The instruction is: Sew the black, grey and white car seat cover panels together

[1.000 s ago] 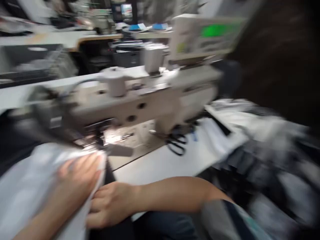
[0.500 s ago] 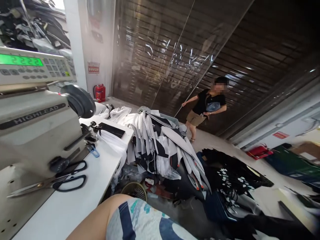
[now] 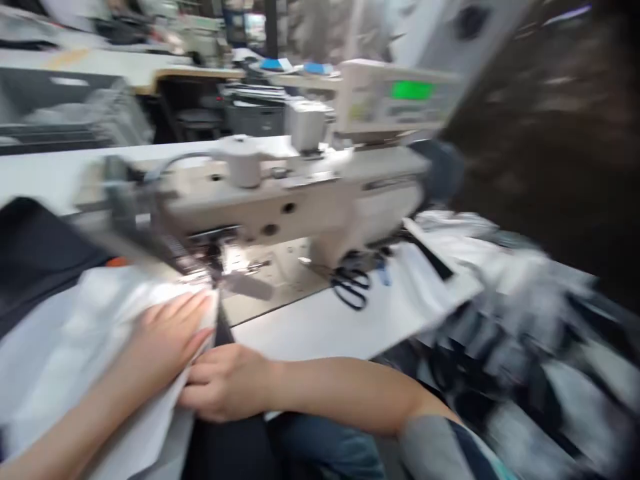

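My left hand (image 3: 173,333) lies flat on a white fabric piece (image 3: 95,333), fingers stretched toward the needle area of a sewing machine (image 3: 300,200). Beside it, lower and to the right, my right hand (image 3: 227,383) pinches the near edge of the same fabric with curled fingers. Black fabric (image 3: 225,447) hangs under and beside the white piece; a dark piece (image 3: 40,260) lies to the left. Motion blur hides the stitching and the exact finger contact. The machine lamp lights the presser foot area brightly.
Black-handled scissors (image 3: 353,287) and a small blue tool (image 3: 383,272) lie on the white table (image 3: 295,333). A large heap of white and black cut pieces (image 3: 510,320) stands at the right. A grey bin (image 3: 65,100) and a control panel (image 3: 395,100) are behind.
The view has swung left, from the fabric heap and a standing person to the sewing machine. Both my hands now show on the white fabric; earlier only an upper arm and sleeve showed.
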The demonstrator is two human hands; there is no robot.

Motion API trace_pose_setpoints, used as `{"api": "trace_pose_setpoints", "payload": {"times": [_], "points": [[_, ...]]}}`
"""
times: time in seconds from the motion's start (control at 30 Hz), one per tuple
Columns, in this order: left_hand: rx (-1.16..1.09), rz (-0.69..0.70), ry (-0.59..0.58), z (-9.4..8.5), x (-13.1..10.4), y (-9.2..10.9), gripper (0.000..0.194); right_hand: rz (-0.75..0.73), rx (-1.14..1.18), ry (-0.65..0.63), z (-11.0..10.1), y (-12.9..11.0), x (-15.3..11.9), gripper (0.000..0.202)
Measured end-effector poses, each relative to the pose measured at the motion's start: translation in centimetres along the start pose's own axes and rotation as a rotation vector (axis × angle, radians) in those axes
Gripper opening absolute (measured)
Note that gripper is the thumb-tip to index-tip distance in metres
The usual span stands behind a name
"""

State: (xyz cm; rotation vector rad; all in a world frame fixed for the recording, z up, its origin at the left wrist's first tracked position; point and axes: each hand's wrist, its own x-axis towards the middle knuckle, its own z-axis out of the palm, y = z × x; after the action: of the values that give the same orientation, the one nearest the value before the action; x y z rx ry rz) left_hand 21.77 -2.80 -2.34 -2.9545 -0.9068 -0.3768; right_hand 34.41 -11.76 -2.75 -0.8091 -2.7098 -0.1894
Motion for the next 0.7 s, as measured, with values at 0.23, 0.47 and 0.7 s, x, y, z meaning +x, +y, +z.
{"api": "trace_pose_setpoints", "payload": {"times": [0.23, 0.47, 0.7], "points": [[0.178, -0.092, -0.225, -2.5, -1.8, -0.8, 0.044, 0.082, 0.252, 0.242, 1.3, 0.0, 0.0, 0.01], [0.174, -0.095, -0.223, -2.5, -1.9, -0.6, 0.043, 0.086, 0.25, 0.293, 1.3, -0.6, 0.2, 0.014], [0.209, -0.121, -0.221, -2.3, -1.7, -0.4, 0.043, 0.052, 0.26, 0.25, 1.4, -0.5, -0.1, 0.006]]}}
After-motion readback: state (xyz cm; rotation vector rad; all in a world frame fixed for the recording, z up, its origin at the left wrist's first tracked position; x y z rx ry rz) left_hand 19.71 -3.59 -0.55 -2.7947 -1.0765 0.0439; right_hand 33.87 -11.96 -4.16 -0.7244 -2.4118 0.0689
